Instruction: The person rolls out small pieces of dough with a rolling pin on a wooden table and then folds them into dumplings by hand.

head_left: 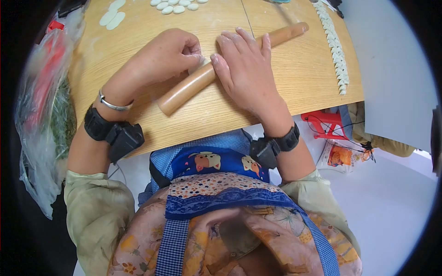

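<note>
Dough (pixel 194 69) sits just beside the left hand (pixel 177 51), whose curled fingers pinch its edge. The right hand (pixel 244 69) lies flat on the rolling pin (pixel 184 91); press evenly, turning between strokes

Wood-grain table (pixel 299 73) crossed by a thin seam (pixel 247 18) from its far edge. Beyond the right edge, a plain whitish panel (pixel 396 69); below the near edge, a red stool (pixel 323 125) on pale floor (pixel 386 198).
</note>
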Motion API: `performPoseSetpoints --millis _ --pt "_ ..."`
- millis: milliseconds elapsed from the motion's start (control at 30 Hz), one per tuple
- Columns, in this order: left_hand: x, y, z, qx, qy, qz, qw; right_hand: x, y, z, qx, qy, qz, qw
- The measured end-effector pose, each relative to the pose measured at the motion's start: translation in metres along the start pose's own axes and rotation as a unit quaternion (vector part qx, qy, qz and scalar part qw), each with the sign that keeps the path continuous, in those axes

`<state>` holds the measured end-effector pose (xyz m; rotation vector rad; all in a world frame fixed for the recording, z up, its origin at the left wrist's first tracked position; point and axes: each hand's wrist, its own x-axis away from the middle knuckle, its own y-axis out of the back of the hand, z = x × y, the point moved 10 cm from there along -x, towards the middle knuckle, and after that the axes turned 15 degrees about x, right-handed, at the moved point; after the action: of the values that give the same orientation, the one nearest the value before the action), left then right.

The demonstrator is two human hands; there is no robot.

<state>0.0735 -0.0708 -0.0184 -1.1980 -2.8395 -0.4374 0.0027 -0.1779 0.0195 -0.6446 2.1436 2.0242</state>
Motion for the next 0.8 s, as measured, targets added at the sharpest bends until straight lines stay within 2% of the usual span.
performPoseSetpoints --millis 67,133,233,433,667,800 --pt "-0.002 0.000 0.003 -0.013 -0.003 0.006 1.000 -0.011 -0.007 0.001 0.000 0.003 0.000 1.000" --pt "-0.001 0.003 -0.013 -0.076 -0.094 -0.020 0.992 -0.018 -0.007 0.003 -0.005 0.011 -0.025 1.000" --pt "-0.001 0.001 -0.005 -0.030 -0.047 -0.010 0.998 -0.013 -0.005 0.002 -0.012 0.012 -0.008 1.000" --pt "-0.002 -0.001 -0.003 -0.040 -0.015 0.013 0.999 0.038 0.009 -0.011 -0.027 0.000 0.027 0.999" --pt "-0.001 -0.001 -0.002 -0.042 -0.016 -0.007 0.999 0.053 0.010 -0.015 -0.043 -0.012 0.039 0.998" --pt "0.000 -0.010 -0.016 -0.086 -0.084 0.005 0.993 0.052 0.009 -0.015 -0.037 -0.008 0.039 0.999"
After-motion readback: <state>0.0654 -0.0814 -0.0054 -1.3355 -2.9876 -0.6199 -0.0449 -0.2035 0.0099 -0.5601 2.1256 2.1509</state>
